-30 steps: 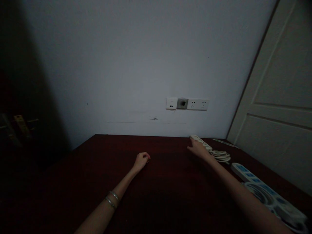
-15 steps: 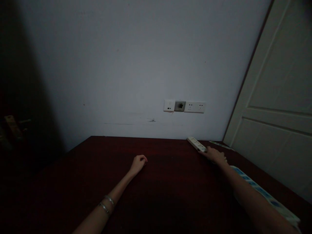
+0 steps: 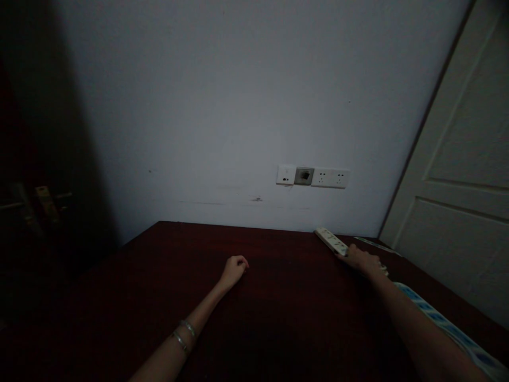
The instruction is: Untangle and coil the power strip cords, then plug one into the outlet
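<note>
My left hand rests on the dark red tabletop with its fingers curled in, and nothing shows in it. At the right, my right hand is closed around the near end of a white power strip. The strip lies at a slant on the table, its far end close to the wall. My fingers hide its near end; part of what looks like a white cord shows beside the hand. A long blue-and-white patterned item lies by my right forearm, partly covered by it.
Wall sockets and a grey outlet plate sit on the wall above the table's back edge. A flat thin strip lies in the back right corner. A pale panelled door stands at the right. The room is dim.
The whole view has shifted, so the table, wall and hands appear a little further right. My right hand stays on the power strip, and the left keeps its curled pose.
</note>
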